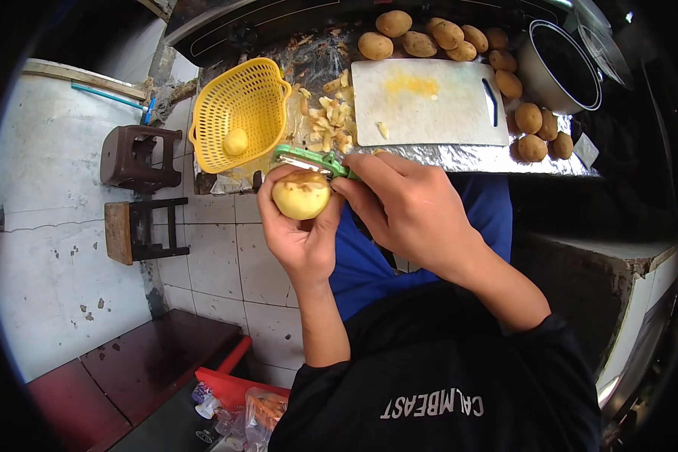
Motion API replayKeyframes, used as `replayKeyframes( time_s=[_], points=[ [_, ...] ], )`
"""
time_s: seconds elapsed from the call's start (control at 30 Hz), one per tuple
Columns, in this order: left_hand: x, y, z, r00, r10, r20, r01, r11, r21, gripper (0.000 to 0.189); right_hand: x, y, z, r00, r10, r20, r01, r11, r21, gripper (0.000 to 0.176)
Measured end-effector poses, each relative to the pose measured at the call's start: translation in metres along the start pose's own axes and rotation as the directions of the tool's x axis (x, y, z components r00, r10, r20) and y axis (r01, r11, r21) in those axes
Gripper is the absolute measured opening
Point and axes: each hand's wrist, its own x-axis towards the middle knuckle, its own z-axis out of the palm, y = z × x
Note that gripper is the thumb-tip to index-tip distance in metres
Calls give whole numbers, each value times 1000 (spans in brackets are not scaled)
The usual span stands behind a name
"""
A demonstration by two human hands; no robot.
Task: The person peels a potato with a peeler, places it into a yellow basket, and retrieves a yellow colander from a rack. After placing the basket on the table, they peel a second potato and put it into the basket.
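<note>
My left hand (301, 245) holds a mostly peeled potato (301, 200), pale yellow with some brown skin left along its upper side. In my right hand (418, 207) is a green peeler (309, 160), its blade lying over the top of the potato. Just beyond my hands, a yellow plastic basket (241, 94) has one peeled potato (235, 142) in it. A pile of potato peelings (328, 120) lies between the basket and a white cutting board (437, 109). The board carries a yellow stain and a small scrap of peel.
Several unpeeled potatoes (448, 35) sit behind and to the right of the board. A metal pot (557, 68) stands at the back right. Foil (467, 160) covers the counter's front edge. A brown plastic stool (139, 157) and a wooden-topped stool (118, 233) are at left.
</note>
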Motion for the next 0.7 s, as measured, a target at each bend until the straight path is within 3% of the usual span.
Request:
replayKeyframes(
  time_s=[0.2, 0.3, 0.47, 0.53, 0.7],
  points=[
    [17, -6, -7, 1000, -25, -8, 25, 999, 27, 57, 9, 14, 6, 999, 31, 24, -32, 998, 45, 19],
    [27, -28, -9, 987, -144, 73, 144, 990, -1, 61, 21, 38, 21, 998, 53, 26, -55, 998, 39, 20],
    [33, -46, -15, 984, -156, 86, 155, 988, 13, 65, 33, 57, 32, 996, 32, 83, -33, 999, 2, 22],
    [34, -50, -17, 986, -136, 99, 146, 984, -101, 69, 35, 56, 32, 996, 35, 85, -39, 998, 47, 22],
    [33, -51, -19, 980, -144, 141, 154, 986, -68, 70, 36, 62, 31, 991, 81, 107, -85, 996, 30, 20]
  ],
)
